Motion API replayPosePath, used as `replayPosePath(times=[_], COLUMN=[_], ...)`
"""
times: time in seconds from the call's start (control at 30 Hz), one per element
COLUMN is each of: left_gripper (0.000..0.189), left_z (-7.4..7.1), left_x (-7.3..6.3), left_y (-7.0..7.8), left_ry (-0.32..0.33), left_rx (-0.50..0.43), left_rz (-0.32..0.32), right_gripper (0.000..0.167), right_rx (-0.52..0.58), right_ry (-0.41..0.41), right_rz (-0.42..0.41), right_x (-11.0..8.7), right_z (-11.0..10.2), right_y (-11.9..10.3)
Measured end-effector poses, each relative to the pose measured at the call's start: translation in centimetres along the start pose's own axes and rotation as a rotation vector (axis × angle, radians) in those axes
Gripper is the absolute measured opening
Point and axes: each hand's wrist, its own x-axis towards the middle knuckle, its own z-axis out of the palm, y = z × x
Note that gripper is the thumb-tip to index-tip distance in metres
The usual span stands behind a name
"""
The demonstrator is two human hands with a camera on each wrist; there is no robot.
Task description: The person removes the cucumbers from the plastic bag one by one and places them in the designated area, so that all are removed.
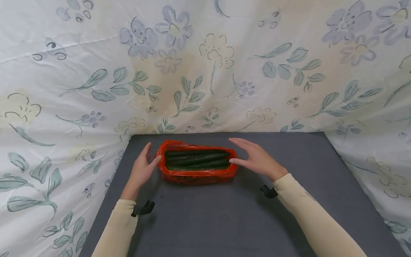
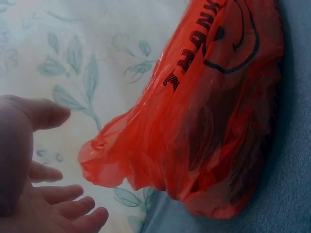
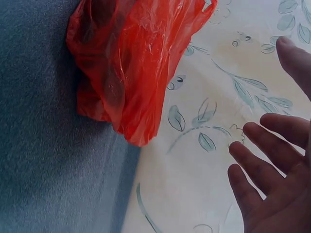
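A red plastic bag [image 1: 197, 177] stands on the grey table with its mouth spread wide. Inside it lie several dark green cucumbers [image 1: 196, 159] side by side. Black lettering and a smiley outline mark the bag's wall in the left wrist view. At the bag's left end is my left hand [image 1: 142, 169], its fingers extended and holding nothing; the wrist view shows a gap between it and the plastic. My right hand [image 1: 257, 157] hovers by the opposite end, thumb and fingers spread apart, likewise holding nothing.
The dark grey tabletop [image 1: 205, 221] extends around the bag. A pale floral cloth [image 1: 205, 71] hangs behind the table and along both sides. Black straps with small devices sit on the left wrist [image 1: 142, 208] and right wrist [image 1: 268, 191].
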Motion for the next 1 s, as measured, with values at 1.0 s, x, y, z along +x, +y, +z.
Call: replayPosePath(times=[1.0], left_gripper=[0.068], left_z=[2.1], left_x=[1.3], left_y=[-0.6], left_ry=[-0.089], left_rx=[-0.116], left_rz=[-0.005], right_gripper=[0.068], right_rx=[-0.008], right_ry=[-0.149], right_rz=[-0.077], right_x=[6.0], right_z=[3.6], right_y=[-1.2])
